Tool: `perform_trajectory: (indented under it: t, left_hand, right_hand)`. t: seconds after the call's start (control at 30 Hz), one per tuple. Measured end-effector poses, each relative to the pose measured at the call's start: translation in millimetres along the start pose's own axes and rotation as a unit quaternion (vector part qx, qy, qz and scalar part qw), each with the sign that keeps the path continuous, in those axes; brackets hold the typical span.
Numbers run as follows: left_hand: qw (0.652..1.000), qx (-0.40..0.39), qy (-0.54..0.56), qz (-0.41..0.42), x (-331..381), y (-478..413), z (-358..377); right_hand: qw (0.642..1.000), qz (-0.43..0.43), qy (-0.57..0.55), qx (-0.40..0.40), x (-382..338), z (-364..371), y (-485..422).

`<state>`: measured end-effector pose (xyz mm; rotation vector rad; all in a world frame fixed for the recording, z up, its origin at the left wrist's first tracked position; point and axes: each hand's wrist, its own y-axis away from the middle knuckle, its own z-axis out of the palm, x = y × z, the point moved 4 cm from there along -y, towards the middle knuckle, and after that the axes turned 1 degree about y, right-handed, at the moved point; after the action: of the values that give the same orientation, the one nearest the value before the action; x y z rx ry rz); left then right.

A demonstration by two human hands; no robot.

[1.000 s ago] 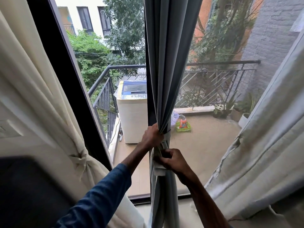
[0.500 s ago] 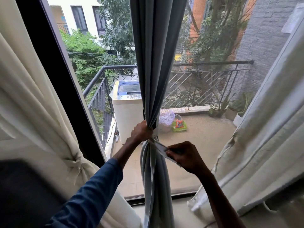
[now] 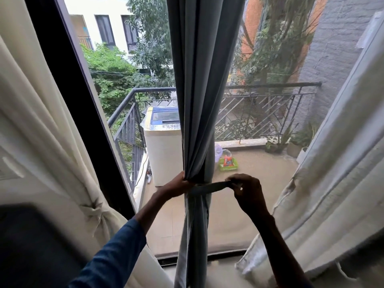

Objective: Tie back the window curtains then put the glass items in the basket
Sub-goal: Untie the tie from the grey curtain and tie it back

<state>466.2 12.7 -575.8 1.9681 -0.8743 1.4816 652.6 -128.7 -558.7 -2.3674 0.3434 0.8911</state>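
A grey-blue curtain [image 3: 202, 90] hangs gathered in the middle of the window. My left hand [image 3: 178, 185] grips the bunched curtain at its left side. A grey fabric tie-back strip [image 3: 209, 187] runs from the bunch out to the right, pulled taut and level. My right hand [image 3: 247, 191] pinches the strip's free end. A cream curtain [image 3: 41, 142] on the left is gathered with a knot [image 3: 92, 210]. Another pale curtain [image 3: 340, 173] hangs loose on the right. No glass items or basket are in view.
A black window frame [image 3: 83, 121] runs diagonally at the left. Beyond the glass is a balcony with a white washing machine [image 3: 163, 154], a railing [image 3: 268, 113], potted plants [image 3: 291, 142] and a small green tray [image 3: 228, 164]. A dark object [image 3: 31, 246] fills the lower left.
My right hand has pulled the tie-back strip out to the right and raised it until it is level. My left hand has stayed clamped on the gathered curtain.
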Motion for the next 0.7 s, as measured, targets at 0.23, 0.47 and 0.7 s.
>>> perform_trajectory:
  t: [0.23, 0.47, 0.7]
  left_hand:
    - [0.997, -0.051, 0.017, 0.049, 12, 11, 4]
    - [0.997, -0.047, -0.023, 0.047, 1, -6, 3]
    - [0.998, -0.033, 0.010, 0.047, -3, -8, 4]
  right_hand:
    - [0.990, -0.008, 0.114, 0.082, -8, -1, 5]
    - [0.994, -0.003, 0.053, 0.096, -9, 0, 3]
    - [0.989, -0.113, -0.025, 0.096, -43, -1, 11]
